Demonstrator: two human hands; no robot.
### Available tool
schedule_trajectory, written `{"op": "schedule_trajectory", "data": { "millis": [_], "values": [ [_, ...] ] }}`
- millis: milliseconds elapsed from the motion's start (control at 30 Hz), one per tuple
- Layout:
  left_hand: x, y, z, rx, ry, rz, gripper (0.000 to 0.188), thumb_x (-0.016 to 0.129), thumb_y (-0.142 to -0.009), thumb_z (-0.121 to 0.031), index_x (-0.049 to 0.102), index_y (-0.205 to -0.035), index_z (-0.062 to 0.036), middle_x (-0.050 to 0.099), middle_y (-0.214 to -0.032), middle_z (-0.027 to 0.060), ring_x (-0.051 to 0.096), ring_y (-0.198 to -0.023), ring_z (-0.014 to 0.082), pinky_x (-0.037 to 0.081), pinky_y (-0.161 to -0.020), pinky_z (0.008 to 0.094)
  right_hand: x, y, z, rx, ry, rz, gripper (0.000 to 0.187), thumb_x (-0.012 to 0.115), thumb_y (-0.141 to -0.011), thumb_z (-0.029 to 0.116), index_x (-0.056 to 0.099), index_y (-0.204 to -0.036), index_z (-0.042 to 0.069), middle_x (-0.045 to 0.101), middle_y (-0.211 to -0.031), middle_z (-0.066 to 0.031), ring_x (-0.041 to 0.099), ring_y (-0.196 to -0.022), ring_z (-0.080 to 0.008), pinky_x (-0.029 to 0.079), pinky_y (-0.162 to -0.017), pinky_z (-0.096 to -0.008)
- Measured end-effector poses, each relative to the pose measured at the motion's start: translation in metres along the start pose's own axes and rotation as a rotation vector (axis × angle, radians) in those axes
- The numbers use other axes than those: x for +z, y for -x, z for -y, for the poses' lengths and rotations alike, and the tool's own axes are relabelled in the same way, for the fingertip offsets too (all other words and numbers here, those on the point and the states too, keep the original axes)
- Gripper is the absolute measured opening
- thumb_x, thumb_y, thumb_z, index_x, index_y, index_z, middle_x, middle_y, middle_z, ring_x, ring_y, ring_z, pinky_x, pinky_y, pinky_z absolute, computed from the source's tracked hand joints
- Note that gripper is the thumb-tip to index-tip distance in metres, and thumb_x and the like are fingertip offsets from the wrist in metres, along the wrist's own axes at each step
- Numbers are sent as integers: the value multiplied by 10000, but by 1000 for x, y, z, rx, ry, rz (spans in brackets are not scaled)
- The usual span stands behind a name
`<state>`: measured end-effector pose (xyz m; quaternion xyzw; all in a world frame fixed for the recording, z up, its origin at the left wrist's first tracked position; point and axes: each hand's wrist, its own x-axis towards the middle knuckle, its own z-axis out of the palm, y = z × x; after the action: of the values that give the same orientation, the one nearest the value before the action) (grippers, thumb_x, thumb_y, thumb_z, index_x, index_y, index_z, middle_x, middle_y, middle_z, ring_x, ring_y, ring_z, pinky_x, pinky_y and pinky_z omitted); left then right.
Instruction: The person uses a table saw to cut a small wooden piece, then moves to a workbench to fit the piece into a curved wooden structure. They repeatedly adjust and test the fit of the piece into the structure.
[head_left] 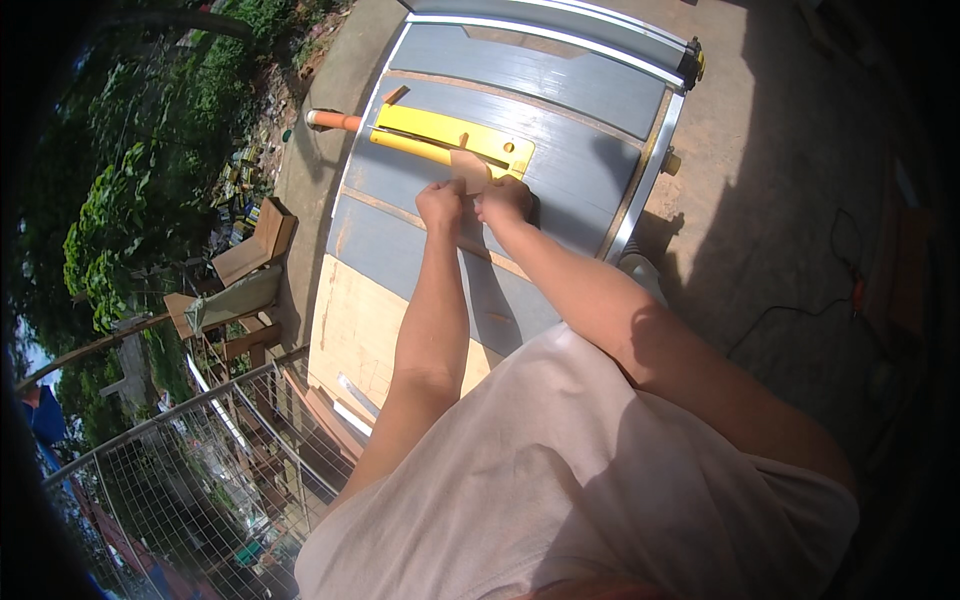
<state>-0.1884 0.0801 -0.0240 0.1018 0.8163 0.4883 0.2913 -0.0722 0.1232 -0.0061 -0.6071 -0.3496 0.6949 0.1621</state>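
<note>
Both hands grip a small flat brown wood piece (470, 172) at the near edge of a yellow insert plate (425, 126). The plate, with a long slot, is set in the grey table saw top (585, 180). My left hand (440, 203) is closed at the piece's left lower corner. On its right side, my right hand (505, 202) has its fingers pinched together. The fingertips are partly hidden. A small orange-brown bit (463, 140) stands at the slot just beyond the piece. Whether a blade shows in the slot, I cannot tell.
A wood offcut (396, 94) lies beyond the plate. An orange tube with a white end (335, 120) juts past the left edge. A silver rail (640, 190) borders the right. Nearer me are a plywood panel (350, 315), a wire mesh fence (200, 480) and stacked boards (255, 245).
</note>
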Motion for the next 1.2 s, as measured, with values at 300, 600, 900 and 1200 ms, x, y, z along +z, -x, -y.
{"op": "schedule_trajectory", "data": {
  "millis": [300, 600, 900, 1200],
  "values": [
    [0, -2, 1, 25, 18, -25, 158, 768, -788, -103, 664, -768, 15, 657, -714, 62, 579, -610, 141, 468, -565, 305, 3, -7, -1, -46, -16, -14, 79, 584, -888, 29, 652, -860, 2, 706, -695, -100, 684, -561, -167, 572, -522, -309],
    [-4, -2, 5, -3, -18, 76, 162, 768, -784, -105, 671, -764, 23, 677, -738, 76, 597, -634, 149, 483, -578, 316, -13, 8, -5, -3, 12, 31, 165, 585, -948, 116, 689, -998, -2, 733, -738, -91, 704, -605, -157, 557, -555, -296],
    [16, 17, 12, -22, 38, 31, 162, 750, -808, -81, 633, -782, 28, 647, -710, 76, 594, -571, 155, 480, -509, 314, -32, 14, 7, -8, 9, -18, 114, 564, -921, 56, 659, -885, 3, 721, -757, -101, 701, -614, -150, 586, -542, -287],
    [15, 16, 9, -20, -18, 9, 173, 754, -820, -74, 621, -785, 31, 642, -690, 95, 585, -529, 164, 442, -468, 299, -29, 6, 4, -12, 21, -17, 102, 576, -911, 56, 646, -843, 27, 694, -676, -76, 670, -560, -144, 553, -514, -292]
  ]
}}
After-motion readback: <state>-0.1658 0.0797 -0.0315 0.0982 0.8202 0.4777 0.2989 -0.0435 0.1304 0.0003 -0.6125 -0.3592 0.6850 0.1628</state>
